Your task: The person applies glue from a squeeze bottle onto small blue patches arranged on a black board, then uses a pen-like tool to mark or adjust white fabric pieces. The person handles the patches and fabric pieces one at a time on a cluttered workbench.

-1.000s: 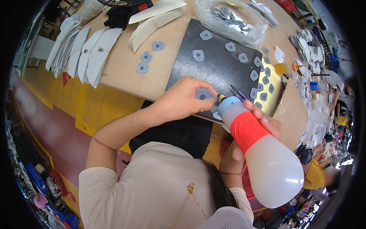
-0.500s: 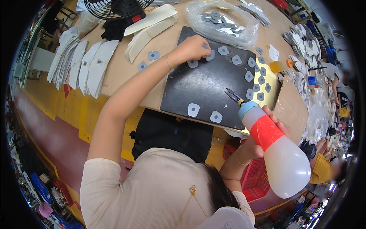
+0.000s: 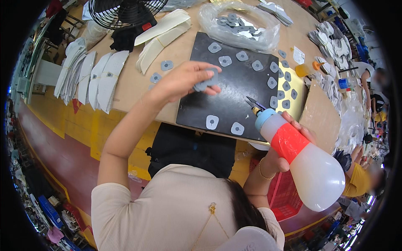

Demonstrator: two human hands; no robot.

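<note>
My left hand (image 3: 188, 79) is above the left side of a black board (image 3: 234, 90), its fingers closed on a few small grey rounded-square pads (image 3: 204, 84). Similar pads with a dark centre mark lie apart on the board, one pad (image 3: 225, 61) near the far edge and another pad (image 3: 212, 122) near the front. In my right hand (image 3: 289, 142) is a translucent squeeze bottle (image 3: 318, 175), gripped round its red band and tilted. Its light-blue collar carries a dark, two-pronged tip (image 3: 254, 104) that hangs over the board's right half, apart from the pads.
A clear plastic bag (image 3: 268, 35) of grey pads lies beyond the board. More pads lie on a yellow sheet (image 3: 296, 100) to the right, near a small yellow bottle (image 3: 303, 69). Stacks of white pieces (image 3: 111, 77) and a black fan (image 3: 125, 12) occupy the left. Other people sit far right.
My left hand has drawn back from the board's far side toward the near left. A pad now lies where its fingers were. The bottle has shifted slightly left.
</note>
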